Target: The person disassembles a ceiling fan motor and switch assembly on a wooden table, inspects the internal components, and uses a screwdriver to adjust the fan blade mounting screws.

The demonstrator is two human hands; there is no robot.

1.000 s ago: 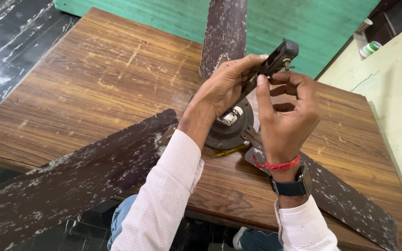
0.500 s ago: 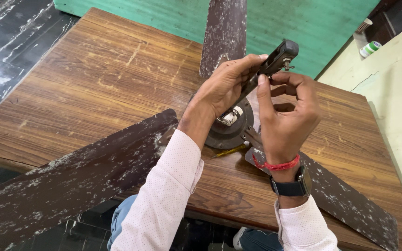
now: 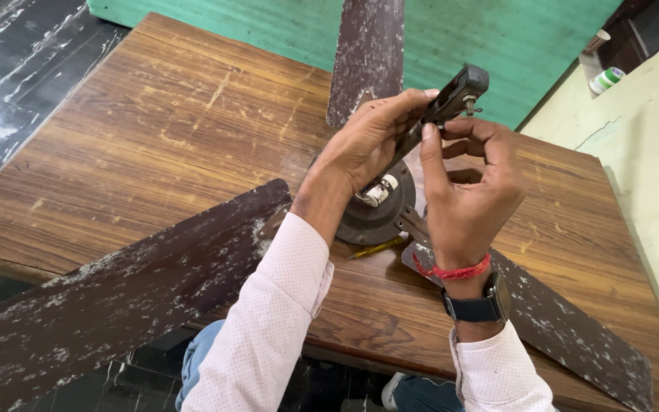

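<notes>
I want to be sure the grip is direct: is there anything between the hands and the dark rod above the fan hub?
Nothing visible: the left hand grips the dark rod directly, and the right hand pinches the small pin near its top end.

Table (image 3: 154, 145): brown wood, grain showing, scratched and worn, dull sheen. Fan blades (image 3: 116, 305): dark brown painted metal, matt, paint flaked and speckled with pale dust; one overhangs the table's near edge. Motor housing (image 3: 379, 217): dark metal, dull, grimy. Down rod (image 3: 451, 95), gripped by left hand (image 3: 368, 145) and right hand (image 3: 467, 191): dark metal, matt, scuffed. Sleeves (image 3: 268, 328): pale cloth with fine dots. Wrist strap (image 3: 478, 307): black, smooth. Floor (image 3: 9, 53): dark, glossy stone.
</notes>
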